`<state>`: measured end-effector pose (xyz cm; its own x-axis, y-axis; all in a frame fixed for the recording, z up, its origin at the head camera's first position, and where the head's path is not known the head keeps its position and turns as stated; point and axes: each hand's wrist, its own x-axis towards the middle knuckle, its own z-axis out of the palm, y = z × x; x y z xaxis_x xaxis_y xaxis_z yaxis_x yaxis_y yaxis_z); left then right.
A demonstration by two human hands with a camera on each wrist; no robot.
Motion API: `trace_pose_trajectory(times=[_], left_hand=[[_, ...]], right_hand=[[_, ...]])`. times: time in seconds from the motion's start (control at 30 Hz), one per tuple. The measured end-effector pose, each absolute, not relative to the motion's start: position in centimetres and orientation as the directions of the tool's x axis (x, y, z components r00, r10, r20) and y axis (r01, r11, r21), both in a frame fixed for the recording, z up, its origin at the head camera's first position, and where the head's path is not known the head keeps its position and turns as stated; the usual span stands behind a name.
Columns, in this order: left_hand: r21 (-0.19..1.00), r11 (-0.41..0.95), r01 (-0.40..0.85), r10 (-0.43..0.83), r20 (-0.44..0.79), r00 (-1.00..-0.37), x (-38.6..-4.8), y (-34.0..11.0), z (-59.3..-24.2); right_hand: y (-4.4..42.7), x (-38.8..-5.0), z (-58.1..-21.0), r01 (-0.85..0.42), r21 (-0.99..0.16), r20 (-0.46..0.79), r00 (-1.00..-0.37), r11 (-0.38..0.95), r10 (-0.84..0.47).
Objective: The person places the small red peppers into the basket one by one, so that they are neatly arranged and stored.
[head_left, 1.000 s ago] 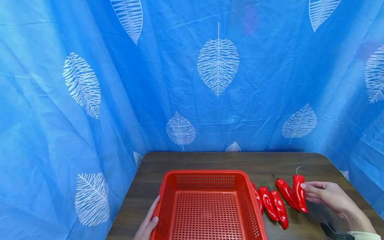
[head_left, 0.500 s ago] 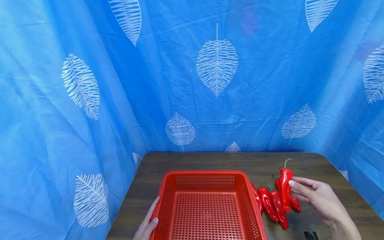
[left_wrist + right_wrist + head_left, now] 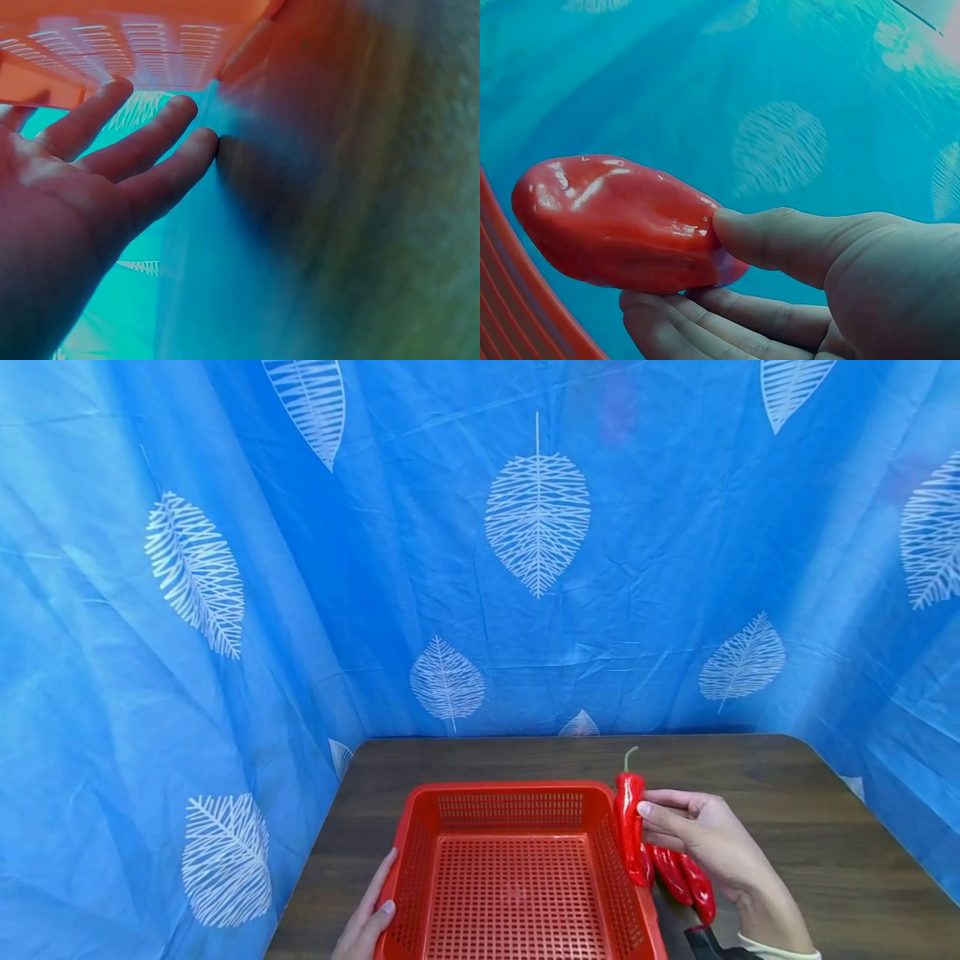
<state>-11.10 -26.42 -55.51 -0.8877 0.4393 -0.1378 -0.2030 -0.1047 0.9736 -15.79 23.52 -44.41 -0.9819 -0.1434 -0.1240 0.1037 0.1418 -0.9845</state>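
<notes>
In the head view, my right hand [image 3: 708, 839] pinches a long, glossy red pepper [image 3: 628, 827] between thumb and fingers, its green stem pointing up. The pepper is in front of the right rim of a red plastic basket [image 3: 510, 787]. Up close in the right wrist view, the thumb presses one side of the pepper's narrower end while the fingers support it below. My left hand [image 3: 365, 914] rests against the basket's left side. Its fingers look fairly straight and spread in the left wrist view, fingertips near the slotted wall.
More red peppers [image 3: 699, 889] lie on the dark wooden table [image 3: 847, 860] just right of the basket, partly covered by my right hand. A blue curtain [image 3: 540, 652] with white leaf prints hangs behind and on both sides. The basket's visible floor is bare mesh.
My right hand has lifted the pepper off the right-hand end of the row and carried it left to the basket's right rim. The left hand and basket stay in place.
</notes>
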Motion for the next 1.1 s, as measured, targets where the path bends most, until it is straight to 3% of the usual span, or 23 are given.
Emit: trace_pose_trajectory(times=[0.33, 0.7, 1.1], left_hand=[[0.976, -0.138, -0.171, 0.453, -0.092, -0.887, -11.2, -26.0, -55.6], [0.942, -0.189, -0.278, 0.450, -0.168, -0.877, -11.3, -25.4, -55.3], [0.942, -0.209, -0.262, 0.454, -0.144, -0.879, -11.2, -25.2, -55.3]], right_hand=[[18.7, -17.2, -43.0, 0.078, -0.993, -0.102, -0.954, 0.094, -0.281], [13.2, -18.9, -41.7, 0.043, -0.999, -0.041, -0.907, 0.006, -0.418], [7.6, -20.2, -41.4, 0.115, -0.993, -0.094, -0.858, -0.011, -0.505]])
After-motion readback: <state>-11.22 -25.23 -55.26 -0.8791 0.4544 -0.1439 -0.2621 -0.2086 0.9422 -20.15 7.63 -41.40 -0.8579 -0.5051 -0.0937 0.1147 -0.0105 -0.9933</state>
